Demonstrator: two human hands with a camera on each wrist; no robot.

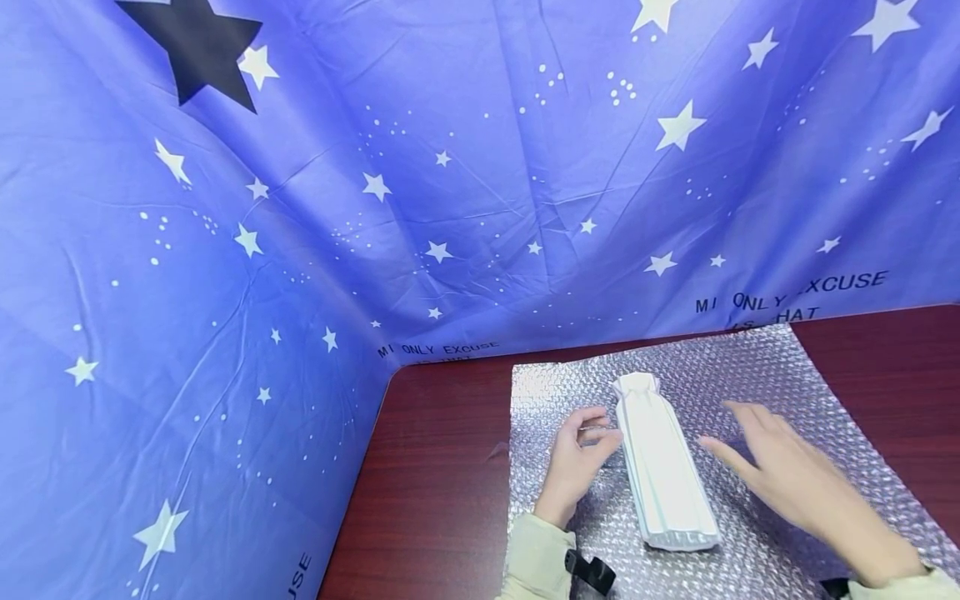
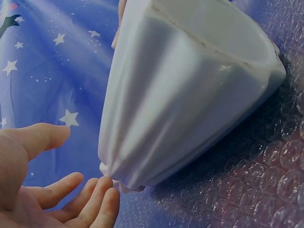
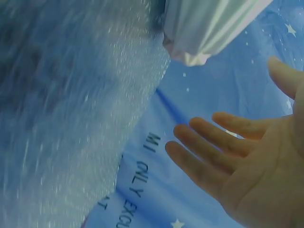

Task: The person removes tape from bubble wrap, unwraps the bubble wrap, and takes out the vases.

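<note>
Lower right, head view: vase (image 1: pixel 666 467) lying on bubble wrap (image 1: pixel 723 367)

Beside it, left hand (image 1: pixel 577 460) is curving loosely, contact unclear; right hand (image 1: pixel 792 471) is hovering apart, spread; both are holding nothing, seemingly positioning; gripping would be needing closer fingers

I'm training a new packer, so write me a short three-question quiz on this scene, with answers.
1. True or false: the vase stands upright.
2. What lies under it: (a) a towel, (b) bubble wrap, (c) a tray?
3. Fill in: in the head view, the vase lies between the left hand and the ____.

Key:
1. False; it lies on its side.
2. b.
3. right hand.
</note>
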